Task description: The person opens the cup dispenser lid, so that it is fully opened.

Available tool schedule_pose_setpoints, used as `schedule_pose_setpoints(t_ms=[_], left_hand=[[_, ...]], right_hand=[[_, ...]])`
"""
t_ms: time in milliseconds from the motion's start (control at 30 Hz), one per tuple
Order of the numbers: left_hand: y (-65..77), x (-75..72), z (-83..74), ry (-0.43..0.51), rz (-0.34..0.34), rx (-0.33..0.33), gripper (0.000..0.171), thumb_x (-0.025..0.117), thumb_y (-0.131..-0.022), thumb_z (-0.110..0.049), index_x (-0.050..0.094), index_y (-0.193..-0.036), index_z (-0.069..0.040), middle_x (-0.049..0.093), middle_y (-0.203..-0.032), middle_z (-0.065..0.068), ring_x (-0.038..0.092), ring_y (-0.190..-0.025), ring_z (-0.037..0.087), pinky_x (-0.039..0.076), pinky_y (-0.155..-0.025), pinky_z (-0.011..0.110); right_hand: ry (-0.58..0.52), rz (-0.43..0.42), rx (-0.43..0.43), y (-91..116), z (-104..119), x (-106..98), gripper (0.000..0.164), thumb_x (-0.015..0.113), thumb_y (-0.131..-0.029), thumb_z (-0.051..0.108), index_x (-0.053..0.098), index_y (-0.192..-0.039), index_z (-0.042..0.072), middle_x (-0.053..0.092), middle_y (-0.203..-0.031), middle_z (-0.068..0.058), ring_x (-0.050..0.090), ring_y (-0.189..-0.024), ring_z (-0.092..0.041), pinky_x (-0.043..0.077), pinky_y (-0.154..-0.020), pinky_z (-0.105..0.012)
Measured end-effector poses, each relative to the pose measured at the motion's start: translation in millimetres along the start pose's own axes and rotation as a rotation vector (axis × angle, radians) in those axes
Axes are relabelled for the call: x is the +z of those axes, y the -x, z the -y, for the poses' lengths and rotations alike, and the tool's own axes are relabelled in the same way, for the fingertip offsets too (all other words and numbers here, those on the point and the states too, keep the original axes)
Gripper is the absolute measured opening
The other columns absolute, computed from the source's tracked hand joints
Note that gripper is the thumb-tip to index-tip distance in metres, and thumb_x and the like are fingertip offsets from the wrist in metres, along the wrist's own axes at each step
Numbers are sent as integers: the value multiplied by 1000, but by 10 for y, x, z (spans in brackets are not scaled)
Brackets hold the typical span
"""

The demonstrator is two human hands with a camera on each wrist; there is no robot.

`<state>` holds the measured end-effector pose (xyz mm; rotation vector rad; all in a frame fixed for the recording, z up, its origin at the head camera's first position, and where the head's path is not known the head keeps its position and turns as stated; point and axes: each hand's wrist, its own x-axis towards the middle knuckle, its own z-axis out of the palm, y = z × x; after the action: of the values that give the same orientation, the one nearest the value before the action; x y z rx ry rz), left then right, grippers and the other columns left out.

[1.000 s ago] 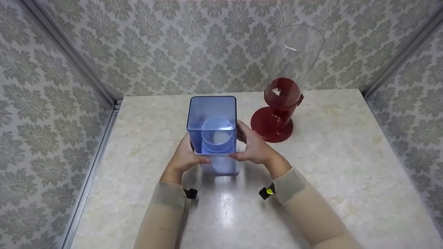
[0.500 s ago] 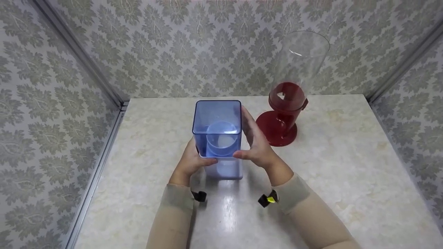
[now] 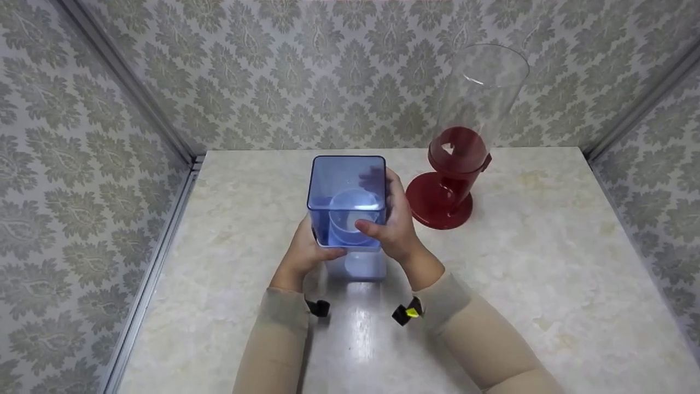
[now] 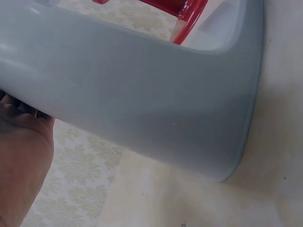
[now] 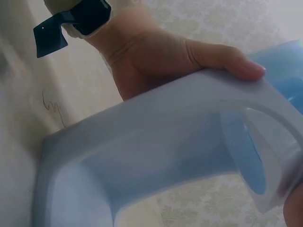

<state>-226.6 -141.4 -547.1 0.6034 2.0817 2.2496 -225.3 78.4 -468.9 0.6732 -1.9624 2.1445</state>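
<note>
- Patterned wall [image 3: 328, 82]: rises at 12 o'clock.
- Marbled table [image 3: 246, 262]: far edge meets wall; surface runs broad at 9 and 4 o'clock.
- Red stand with clear tube [image 3: 443, 202]: 2 o'clock of the container [image 3: 347, 180], crowding that side.
- Container: mid-table, upright; translucent blue square top, white cut-out base.
- Right hand [image 3: 401, 230]: fingers part-curled round its 3 o'clock side, thumb on front.
- Left hand [image 3: 302, 249]: grips 8 o'clock side, thumb along front.

Sleeved forearms [image 3: 276, 339] angled forward; left hand [image 3: 306, 247], right hand [image 3: 400, 225] opposed, thumbs [image 3: 368, 227] inward.
</note>
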Motion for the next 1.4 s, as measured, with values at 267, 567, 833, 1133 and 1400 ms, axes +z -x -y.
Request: schedule_pose_setpoints(t_ms=[267,567,833,1133,1400], left_hand=[[12,9,-9,22,-3,-1,128,112,-62,-48,48,-162,-2,71,-143,8,68,-132,25,56,-121,33],[-17,-8,-37,21,30,-17,126,113,-64,-39,45,-167,-9,69,-148,9,68,-133,26,56,-122,34],[-9,-7,-54,15,31,-5,127,113,-63,-44,46,-164,-5,70,-145,9,68,-130,26,57,-118,33],[-15,-8,-45,-3,28,-3,131,112,-62,-52,45,-165,-7,69,-148,11,67,-132,28,56,-120,33],[-7,-2,-37,7,35,-15,130,113,-62,-49,46,-166,-9,68,-149,11,66,-134,28,56,-121,34]], right_hand=[[-20,-49,-102,-1,-46,56,139,89,-73,88,39,-162,-7,63,-147,-16,62,-136,-24,57,-118,-34],[4,-106,-137,-7,-83,36,144,88,-71,90,42,-160,-13,67,-142,-8,65,-132,-19,58,-116,-32],[-39,-100,-113,-28,-62,54,143,92,-69,87,44,-159,-14,70,-138,-2,67,-129,-18,59,-114,-33],[-11,-97,-131,-43,-57,43,144,89,-71,90,43,-160,-14,69,-141,-11,67,-131,-17,58,-115,-34],[4,-91,-140,-25,-73,34,143,87,-72,90,43,-161,-13,66,-143,-19,65,-131,-20,59,-116,-34]])
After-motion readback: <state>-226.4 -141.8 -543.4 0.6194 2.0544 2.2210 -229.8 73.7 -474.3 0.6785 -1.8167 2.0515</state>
